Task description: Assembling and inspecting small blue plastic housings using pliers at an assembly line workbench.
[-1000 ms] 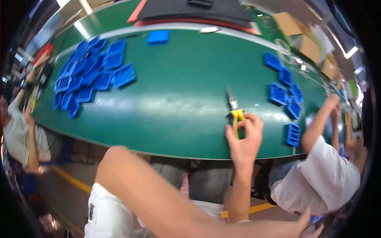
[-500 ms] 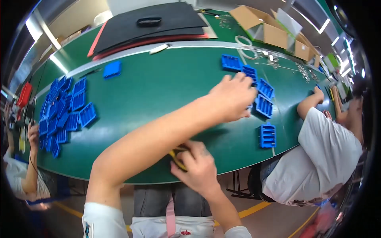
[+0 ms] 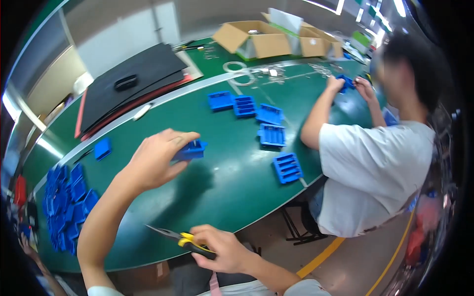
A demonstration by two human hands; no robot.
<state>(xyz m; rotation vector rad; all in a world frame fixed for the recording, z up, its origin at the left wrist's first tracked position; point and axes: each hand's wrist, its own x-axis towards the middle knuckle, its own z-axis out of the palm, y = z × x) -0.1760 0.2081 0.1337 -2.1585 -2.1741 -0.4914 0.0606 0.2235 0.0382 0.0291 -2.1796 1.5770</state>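
Observation:
My left hand is closed around a blue slotted plastic holder, raised above the green table. Its fingers and thumb hide much of the part. Closer to me, my right hand grips long-nose pliers with yellow and black handles. Their slim jaws point left over the tabletop, apart from the holder. More blue holders form a loose line to the right of my left hand, among them a slotted holder and the nearest one. A heap of blue holders lies at the left.
A single blue piece lies near the far left edge. Black sheets are stacked beyond it. Opened cardboard boxes, a white coil and small metal parts are at the back. A co-worker sits close on the right.
My left hand has drawn back from the line of holders, bringing a blue holder with it. The pliers in my right hand have come out from under my left forearm. The view has turned rightward.

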